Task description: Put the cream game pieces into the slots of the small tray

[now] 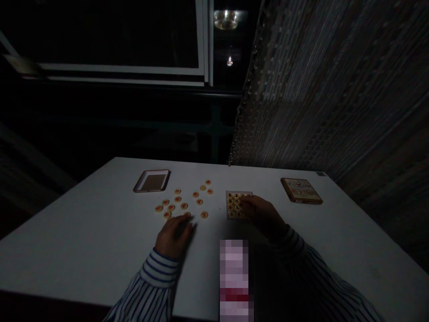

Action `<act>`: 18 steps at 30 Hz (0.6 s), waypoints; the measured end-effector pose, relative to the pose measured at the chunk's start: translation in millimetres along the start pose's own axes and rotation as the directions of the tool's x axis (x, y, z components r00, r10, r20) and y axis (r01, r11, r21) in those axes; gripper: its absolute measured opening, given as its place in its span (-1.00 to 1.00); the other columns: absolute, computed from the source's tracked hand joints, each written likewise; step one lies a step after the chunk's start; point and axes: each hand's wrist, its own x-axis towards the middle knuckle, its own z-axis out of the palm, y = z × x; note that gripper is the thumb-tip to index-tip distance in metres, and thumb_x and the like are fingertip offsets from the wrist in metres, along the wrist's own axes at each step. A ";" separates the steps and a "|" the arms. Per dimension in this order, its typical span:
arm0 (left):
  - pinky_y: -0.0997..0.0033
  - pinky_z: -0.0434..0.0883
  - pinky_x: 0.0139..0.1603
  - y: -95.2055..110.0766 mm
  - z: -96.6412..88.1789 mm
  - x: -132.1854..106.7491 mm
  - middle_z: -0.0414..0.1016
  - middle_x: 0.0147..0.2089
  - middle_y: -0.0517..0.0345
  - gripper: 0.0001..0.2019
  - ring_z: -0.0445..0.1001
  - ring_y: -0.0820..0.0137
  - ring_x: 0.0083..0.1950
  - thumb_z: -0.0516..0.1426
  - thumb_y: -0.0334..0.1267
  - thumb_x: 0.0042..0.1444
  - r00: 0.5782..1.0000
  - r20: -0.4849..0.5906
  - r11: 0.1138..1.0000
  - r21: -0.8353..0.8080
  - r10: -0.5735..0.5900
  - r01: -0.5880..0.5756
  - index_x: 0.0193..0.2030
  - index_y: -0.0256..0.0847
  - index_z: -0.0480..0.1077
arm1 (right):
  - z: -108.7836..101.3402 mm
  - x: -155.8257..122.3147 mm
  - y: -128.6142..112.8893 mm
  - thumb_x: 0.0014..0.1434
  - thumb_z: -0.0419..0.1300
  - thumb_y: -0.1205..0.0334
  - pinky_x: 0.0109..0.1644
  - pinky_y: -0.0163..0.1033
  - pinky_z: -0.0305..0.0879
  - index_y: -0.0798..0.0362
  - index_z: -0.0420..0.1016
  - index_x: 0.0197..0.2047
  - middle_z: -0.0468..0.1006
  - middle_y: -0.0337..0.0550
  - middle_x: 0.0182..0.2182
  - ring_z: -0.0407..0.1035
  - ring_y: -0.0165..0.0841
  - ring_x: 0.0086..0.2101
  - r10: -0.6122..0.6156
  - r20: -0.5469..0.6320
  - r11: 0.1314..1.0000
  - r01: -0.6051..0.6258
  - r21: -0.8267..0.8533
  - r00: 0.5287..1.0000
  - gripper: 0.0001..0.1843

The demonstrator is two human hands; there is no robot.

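Note:
Round Chinese chess pieces with red markings [184, 206] lie loose on the white table [110, 250]. My left hand [171, 235] rests at their near edge, thumb and fingers apart, with one piece partly hidden beyond the fingertips. A small square tray [226, 206] holds rows of pieces with dark markings [237, 207]. Over the tray's right side is my right hand [263, 213], its fingers pressed together on or just above the pieces. Whatever lies between those fingertips is hidden, and the hand covers part of the tray.
A shallow open box part [152, 181] lies at the back left. At the right sits a flat box with a printed top [301, 191]. A bead-string curtain [288, 112] hangs behind the table on the right. A pixelated patch covers the front middle.

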 end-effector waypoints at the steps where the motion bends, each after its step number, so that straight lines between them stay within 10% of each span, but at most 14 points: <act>1: 0.24 0.39 -0.09 -1.6 2.0 -1.1 0.49 -0.19 0.07 -0.71 0.44 0.32 -0.15 0.06 -0.11 -0.02 1.000 -0.017 1.000 -0.004 0.000 0.000 -0.18 -0.18 0.37 | 0.4 2.9 -4.1 0.12 -0.05 0.29 -0.22 -0.24 0.31 0.12 0.39 -0.21 0.50 -0.07 -0.30 0.36 -0.35 -0.27 0.001 0.023 1.000 -0.001 -0.006 1.000 -0.75; 18: 0.25 0.37 -0.12 -12.6 12.9 -14.3 0.48 -0.27 0.09 -0.72 0.44 0.33 -0.23 0.09 -0.13 -0.04 0.997 -0.061 0.996 0.079 0.054 -0.049 -0.19 -0.17 0.37 | 40.1 29.1 -61.5 0.10 -0.05 0.34 -0.21 -0.28 0.24 0.13 0.42 -0.22 0.50 -0.10 -0.33 0.35 -0.40 -0.31 -0.149 0.076 0.989 0.147 0.035 0.986 -0.74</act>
